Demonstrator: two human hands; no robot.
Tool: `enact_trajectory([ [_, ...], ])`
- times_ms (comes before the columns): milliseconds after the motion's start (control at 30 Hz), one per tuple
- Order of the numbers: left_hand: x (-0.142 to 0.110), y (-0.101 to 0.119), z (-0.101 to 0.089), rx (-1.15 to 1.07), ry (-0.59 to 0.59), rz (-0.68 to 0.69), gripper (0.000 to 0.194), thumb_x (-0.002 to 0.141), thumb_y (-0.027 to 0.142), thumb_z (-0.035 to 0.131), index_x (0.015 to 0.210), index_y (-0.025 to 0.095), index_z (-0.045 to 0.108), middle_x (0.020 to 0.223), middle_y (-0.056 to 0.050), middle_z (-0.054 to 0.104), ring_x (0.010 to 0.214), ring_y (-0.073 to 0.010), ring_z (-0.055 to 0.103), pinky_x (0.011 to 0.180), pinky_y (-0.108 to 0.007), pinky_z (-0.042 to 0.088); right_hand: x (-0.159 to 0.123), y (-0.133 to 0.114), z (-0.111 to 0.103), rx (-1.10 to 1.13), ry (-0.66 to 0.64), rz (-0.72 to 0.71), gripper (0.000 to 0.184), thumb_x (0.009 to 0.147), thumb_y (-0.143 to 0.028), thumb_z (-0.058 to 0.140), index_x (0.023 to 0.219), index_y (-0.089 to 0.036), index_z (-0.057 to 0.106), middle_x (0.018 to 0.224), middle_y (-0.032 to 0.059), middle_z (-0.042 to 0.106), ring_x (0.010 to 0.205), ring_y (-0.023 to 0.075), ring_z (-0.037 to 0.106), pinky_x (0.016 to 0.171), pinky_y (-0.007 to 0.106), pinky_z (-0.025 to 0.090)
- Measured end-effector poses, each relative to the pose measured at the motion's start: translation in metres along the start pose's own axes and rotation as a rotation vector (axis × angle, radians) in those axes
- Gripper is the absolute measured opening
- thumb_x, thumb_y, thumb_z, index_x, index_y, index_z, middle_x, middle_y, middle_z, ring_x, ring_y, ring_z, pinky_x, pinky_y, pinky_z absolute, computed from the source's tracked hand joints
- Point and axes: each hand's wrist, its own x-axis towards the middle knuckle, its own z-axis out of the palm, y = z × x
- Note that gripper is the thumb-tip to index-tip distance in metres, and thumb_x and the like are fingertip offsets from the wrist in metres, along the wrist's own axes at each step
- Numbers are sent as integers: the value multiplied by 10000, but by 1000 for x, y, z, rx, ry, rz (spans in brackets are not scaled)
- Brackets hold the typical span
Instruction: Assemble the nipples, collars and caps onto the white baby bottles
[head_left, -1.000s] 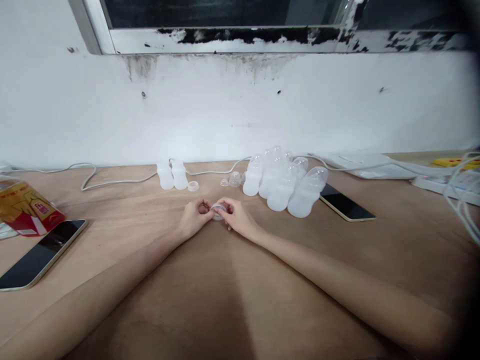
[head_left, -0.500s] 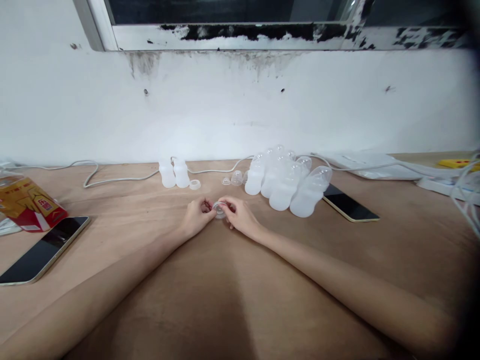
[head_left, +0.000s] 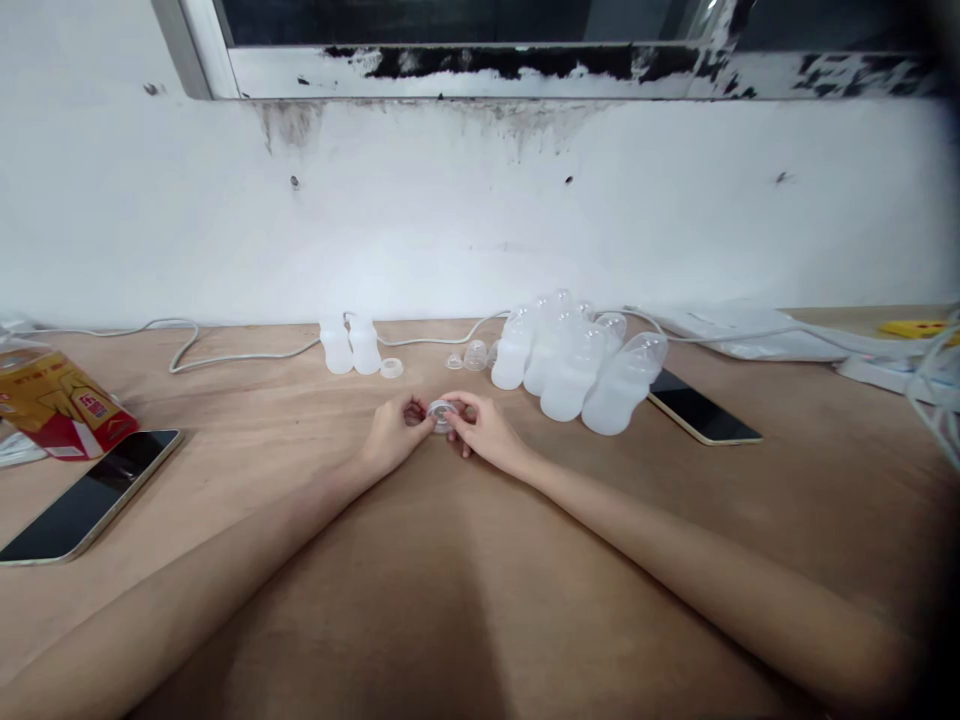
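Note:
Between my two hands is a small translucent baby bottle collar ring (head_left: 441, 412), with a clear round piece at its centre that looks like a nipple. My left hand (head_left: 397, 432) pinches the ring's left side between thumb and fingers. On the opposite side, my right hand (head_left: 480, 432) grips it with its thumb over the top. Beyond my hands, another collar ring (head_left: 391, 368) lies near two white open-topped bottles (head_left: 350, 346). A small clear nipple (head_left: 454, 361) and a clear dome cap (head_left: 475, 354) sit farther right.
Several capped white baby bottles (head_left: 577, 370) stand grouped at right. A phone (head_left: 701, 408) lies beside them, another phone (head_left: 86, 500) at left by a red and yellow carton (head_left: 67, 405). A white cable (head_left: 247, 357) runs along the wall, and plastic bags (head_left: 750, 335) lie back right.
My right thumb has shifted on the ring, and more of the ring's top shows between my hands. Both hands keep their hold; the view has moved slightly.

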Motion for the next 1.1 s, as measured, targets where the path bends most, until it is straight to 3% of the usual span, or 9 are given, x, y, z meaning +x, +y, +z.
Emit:
enact_trajectory([
  [267,0,3,-1,151,-20,0,64,654,205,521,704,165,523,697,-15,619,675,-137,586,615,-231,433,-2,-3,0,-83,15,3,188,738,-167,436,897,-145,535,534,-52,447,326,30,416,280,133,369],
  [533,1,-3,-3,126,15,-38,96,641,232,532,701,157,530,662,-6,592,623,-126,554,571,-221,409,0,-1,1,-80,-30,-49,251,705,-196,491,955,-175,505,663,-5,499,543,105,550,290,137,405],
  [867,2,-4,-1,128,-33,-8,129,624,256,554,695,156,516,575,33,515,525,-90,460,494,-199,346,0,1,0,5,-22,-16,223,700,-168,492,920,-168,526,588,-40,418,455,73,508,284,130,387],
  [1100,2,-2,2,145,-29,-18,120,614,253,559,663,158,505,527,50,479,493,-80,423,463,-186,311,0,0,0,-98,6,9,189,696,-143,491,876,-151,548,566,-58,425,306,10,398,273,123,322],
])
